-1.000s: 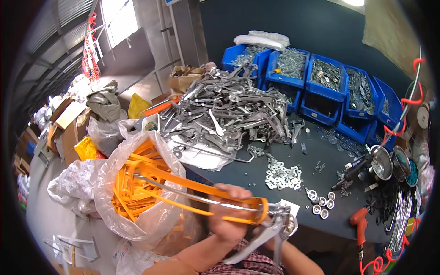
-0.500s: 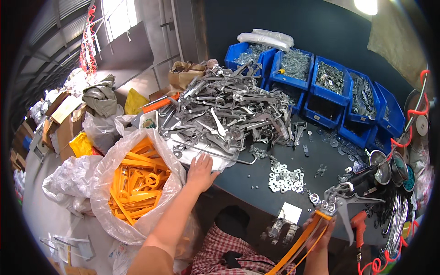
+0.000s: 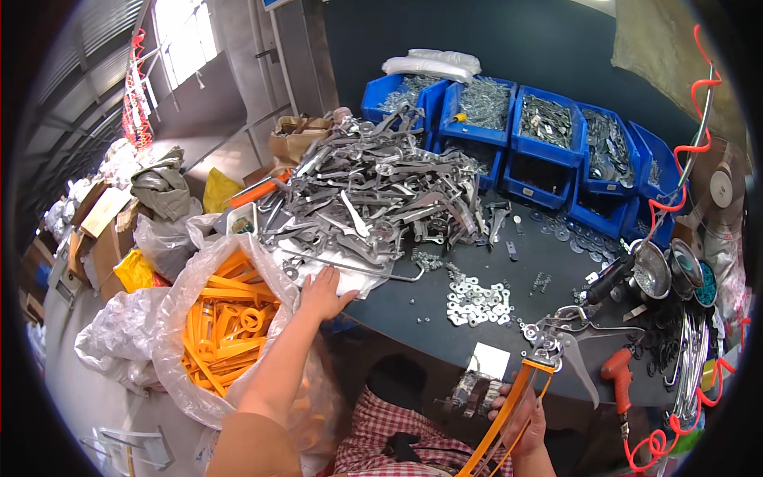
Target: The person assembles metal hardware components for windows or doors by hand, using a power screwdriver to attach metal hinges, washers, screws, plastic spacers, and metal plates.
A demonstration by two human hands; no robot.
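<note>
My left hand (image 3: 322,296) rests palm down at the table's near edge, fingers stretched out on a white sheet (image 3: 367,280). Beside it lies a thin bent metal rod (image 3: 358,266). Low on the right, my right hand (image 3: 523,417) is closed round the orange frame of a lever-handled tool (image 3: 509,405). The tool is tilted, its metal head with grey levers (image 3: 568,342) pointing up and right over the table. Part of the orange frame runs out of view at the bottom, and some right-hand fingers are hidden behind it.
A big pile of grey metal levers (image 3: 389,187) covers the table's back left. Blue bins (image 3: 544,151) of small parts line the back. White plates (image 3: 477,302) lie mid-table. A red power tool (image 3: 617,374) lies at right; a plastic bag (image 3: 171,342) holds orange frames (image 3: 230,334) at left.
The whole view has shifted, so the table appears farther left. My right hand has moved slightly down and left along the orange frame. My left hand stays on the white sheet.
</note>
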